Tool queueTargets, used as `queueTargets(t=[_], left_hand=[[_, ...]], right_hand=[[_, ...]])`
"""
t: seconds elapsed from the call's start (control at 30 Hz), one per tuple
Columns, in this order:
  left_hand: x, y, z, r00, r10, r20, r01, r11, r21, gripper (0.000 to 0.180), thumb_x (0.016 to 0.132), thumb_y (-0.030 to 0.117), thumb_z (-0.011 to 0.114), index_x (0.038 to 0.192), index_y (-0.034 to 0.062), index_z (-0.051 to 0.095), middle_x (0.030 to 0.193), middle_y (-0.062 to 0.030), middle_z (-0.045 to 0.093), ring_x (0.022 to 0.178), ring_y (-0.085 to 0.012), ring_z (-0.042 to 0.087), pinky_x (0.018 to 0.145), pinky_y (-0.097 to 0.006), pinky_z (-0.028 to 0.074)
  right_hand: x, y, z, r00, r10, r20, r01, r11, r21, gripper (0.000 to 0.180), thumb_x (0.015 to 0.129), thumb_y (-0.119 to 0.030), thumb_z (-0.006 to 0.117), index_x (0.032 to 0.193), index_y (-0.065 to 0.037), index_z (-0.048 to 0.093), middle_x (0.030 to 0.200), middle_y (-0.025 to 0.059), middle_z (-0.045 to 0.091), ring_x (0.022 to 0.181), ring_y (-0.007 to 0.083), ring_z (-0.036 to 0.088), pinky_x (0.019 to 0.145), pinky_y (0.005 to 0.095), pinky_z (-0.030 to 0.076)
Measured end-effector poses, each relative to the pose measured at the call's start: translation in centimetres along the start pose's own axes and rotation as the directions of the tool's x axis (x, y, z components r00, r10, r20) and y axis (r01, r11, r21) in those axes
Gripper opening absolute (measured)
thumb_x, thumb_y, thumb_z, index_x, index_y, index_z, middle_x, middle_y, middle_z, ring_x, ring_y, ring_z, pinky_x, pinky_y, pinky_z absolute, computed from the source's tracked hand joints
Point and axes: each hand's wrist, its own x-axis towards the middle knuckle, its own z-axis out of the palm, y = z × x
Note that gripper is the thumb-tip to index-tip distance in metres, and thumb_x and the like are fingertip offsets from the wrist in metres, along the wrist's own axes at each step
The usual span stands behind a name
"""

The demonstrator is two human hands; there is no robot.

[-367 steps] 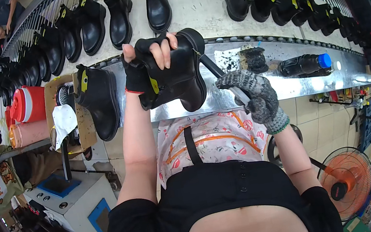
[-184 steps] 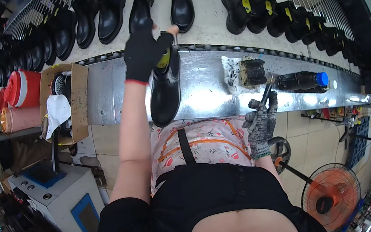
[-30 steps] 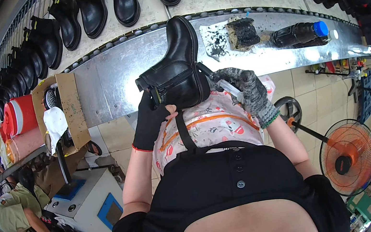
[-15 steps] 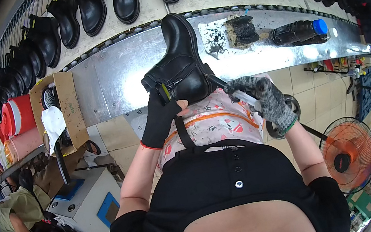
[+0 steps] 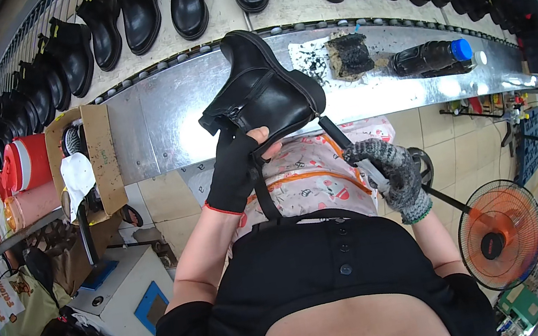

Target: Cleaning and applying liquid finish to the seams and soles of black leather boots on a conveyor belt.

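Note:
A black leather ankle boot [image 5: 276, 100] with a side zip is held tilted over the near edge of the metal bench. My left hand [image 5: 237, 166], in a black glove with bare fingertips, grips its shaft from below. In a grey knitted glove, my right hand [image 5: 393, 176] is closed round a slim tool [image 5: 335, 132] with a black shaft and a pale grip. The tool's narrow tip reaches the edge of the boot's sole by the heel. Whether the tip is a brush is too small to tell.
On the metal bench [image 5: 154, 109] lie a blackened sponge block [image 5: 350, 55], a black-stained white sheet [image 5: 306, 56] and a dark bottle with a blue cap [image 5: 431, 58]. Beyond, black boots [image 5: 188, 5] stand in rows. A cardboard box [image 5: 103, 159] is at left, an orange fan [image 5: 501, 234] at right.
The boot has turned and tipped so that its heel and sole edge show more. My right hand has lowered with the tool, whose tip stays by the heel. My left hand keeps its grip.

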Motion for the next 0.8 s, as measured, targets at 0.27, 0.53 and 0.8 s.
queueTargets(t=[0.27, 0.53, 0.8], left_hand=[[-0.1, 1.4, 1.1, 0.995, 0.043, 0.086, -0.019, 0.964, -0.266, 0.043, 0.082, 0.006, 0.058, 0.122, -0.0050, 0.045, 0.111, -0.0205, 0.057, 0.097, -0.0311, 0.063, 0.071, -0.026, 0.059], [2.3, 3.3, -0.7, 0.981, 0.031, 0.191, -0.028, 0.999, -0.021, 0.049, 0.080, 0.005, 0.060, 0.126, -0.0009, 0.043, 0.114, -0.0192, 0.057, 0.094, -0.0312, 0.064, 0.065, -0.024, 0.059], [15.4, 9.3, 6.4, 0.915, 0.109, 0.388, -0.223, 0.939, 0.263, 0.047, 0.074, 0.005, 0.067, 0.118, 0.0052, 0.051, 0.100, -0.0111, 0.060, 0.076, -0.0232, 0.064, 0.059, -0.034, 0.058]], right_hand=[[-0.3, 2.0, 2.2, 0.990, -0.109, -0.093, 0.125, 0.976, 0.181, 0.027, 0.081, -0.009, 0.053, 0.104, 0.001, 0.061, 0.100, 0.0134, 0.065, 0.096, 0.0268, 0.062, 0.085, 0.0361, 0.048], [3.3, 2.6, 3.6, 0.865, 0.367, -0.342, -0.105, 0.799, 0.592, 0.065, 0.086, -0.011, 0.061, 0.140, -0.006, 0.024, 0.087, 0.0066, 0.055, 0.062, 0.0091, 0.056, 0.048, 0.0233, 0.050], [6.4, 16.8, 6.2, 0.862, 0.381, -0.334, 0.043, 0.602, 0.797, 0.045, 0.088, -0.004, 0.048, 0.132, -0.007, 0.039, 0.098, 0.0044, 0.058, 0.061, 0.0108, 0.053, 0.048, 0.0220, 0.044]])
